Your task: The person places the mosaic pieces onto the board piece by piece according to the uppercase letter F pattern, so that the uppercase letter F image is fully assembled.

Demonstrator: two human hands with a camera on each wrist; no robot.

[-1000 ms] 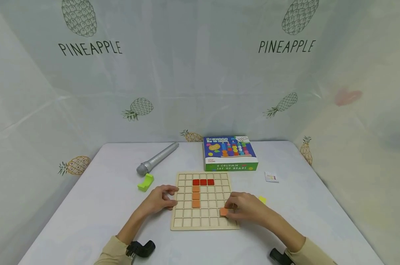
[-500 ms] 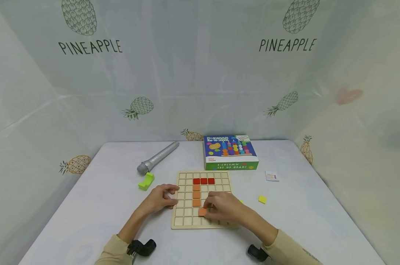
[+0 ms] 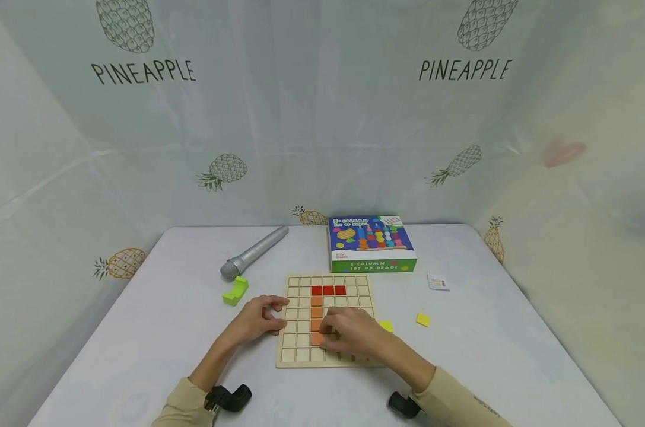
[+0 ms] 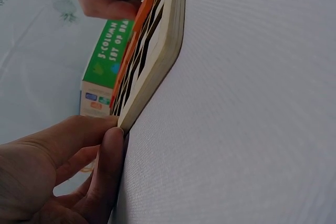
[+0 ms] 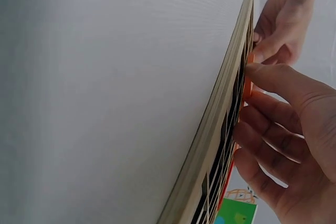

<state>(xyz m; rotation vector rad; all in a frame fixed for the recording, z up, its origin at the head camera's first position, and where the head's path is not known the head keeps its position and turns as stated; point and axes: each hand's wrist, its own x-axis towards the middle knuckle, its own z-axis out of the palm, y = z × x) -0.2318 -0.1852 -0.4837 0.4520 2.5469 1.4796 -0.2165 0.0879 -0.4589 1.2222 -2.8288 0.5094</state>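
A wooden grid board (image 3: 295, 363) lies flat, with a row of red tiles (image 3: 329, 290) near its far side. Below the row's left end runs a column of orange tiles (image 3: 316, 312). My right hand (image 3: 354, 332) has thumb and fingertips on the nearest orange tile (image 3: 316, 339), which lines up under the column. In the right wrist view, that orange tile (image 5: 248, 85) shows between thumb and index finger, close against the board. At the left edge, my left hand (image 3: 256, 318) holds the board with thumb and fingertips, as the left wrist view shows too.
Two yellow tiles lie right of the board, one yellow tile (image 3: 422, 320) farther out. Behind stands a bead set box (image 3: 372, 267). A silver microphone (image 3: 255, 253) and a lime green curved block (image 3: 235, 291) are at back left, and a small printed card (image 3: 438, 282) at right.
My right hand has carried the orange tile leftward across the board to the foot of the orange column, uncovering the yellow tiles. My left hand stays at the board's edge.
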